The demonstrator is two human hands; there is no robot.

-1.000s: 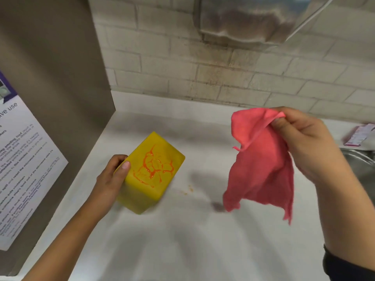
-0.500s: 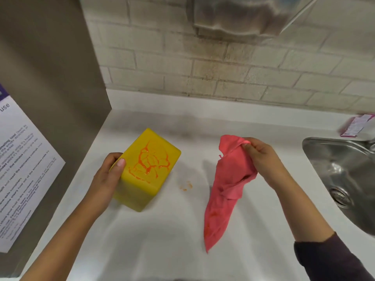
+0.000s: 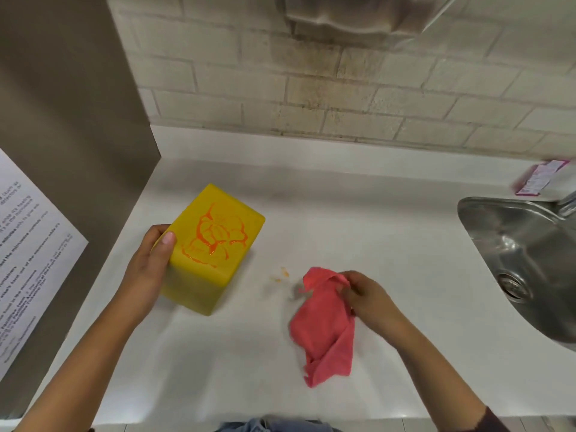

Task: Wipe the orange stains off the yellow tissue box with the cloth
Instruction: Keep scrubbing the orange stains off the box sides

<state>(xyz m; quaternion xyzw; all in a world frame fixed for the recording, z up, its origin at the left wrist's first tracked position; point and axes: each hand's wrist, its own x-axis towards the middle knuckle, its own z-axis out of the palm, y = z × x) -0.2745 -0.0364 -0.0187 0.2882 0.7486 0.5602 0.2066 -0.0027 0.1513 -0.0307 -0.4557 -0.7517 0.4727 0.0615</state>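
Note:
The yellow tissue box [image 3: 199,275] stands on the white counter [image 3: 374,232], left of centre. Orange stains [image 3: 216,236] cover its upward face in a scribbled pattern. My left hand [image 3: 149,269] grips the box's left side, thumb on the stained face. A pink-red cloth [image 3: 324,325] lies crumpled on the counter to the right of the box. My right hand [image 3: 364,296] pinches the cloth's upper edge, fingers closed on the fabric. Box and cloth are apart.
A few orange drips [image 3: 282,274] mark the counter between box and cloth. A steel sink [image 3: 523,260] is set in at the right. A grey panel with a printed notice [image 3: 28,254] walls the left. Brick wall behind, a pink packet [image 3: 539,179] at far right.
My right hand has brought the cloth down from mid-air onto the counter and nearer to me. The left hand and the box have stayed in place.

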